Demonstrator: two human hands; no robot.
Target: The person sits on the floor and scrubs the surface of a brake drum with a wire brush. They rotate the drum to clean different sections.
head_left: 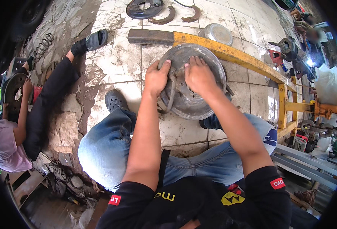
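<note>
Head view: left hand (157, 78) closed on the left rim of a round, dark-grey metal plate (197, 103), thumb over its face, fingers mostly hidden. A grey, curved hose (173, 89) starts just beside the thumb and bends down-left. Right hand (199, 74) lies on the plate's upper face, fingers bent close together; cannot tell whether they pinch anything.

Plate sits between the knees, above the pale, dirty floor tiles (183, 135); broad face up toward the wearer. Circular, no clear long axis.

Beyond it, a yellow, straight metal beam (229, 51) slants down-right. Farther off, 2 brown, curved metal shoes (167, 16) lie apart.
</note>
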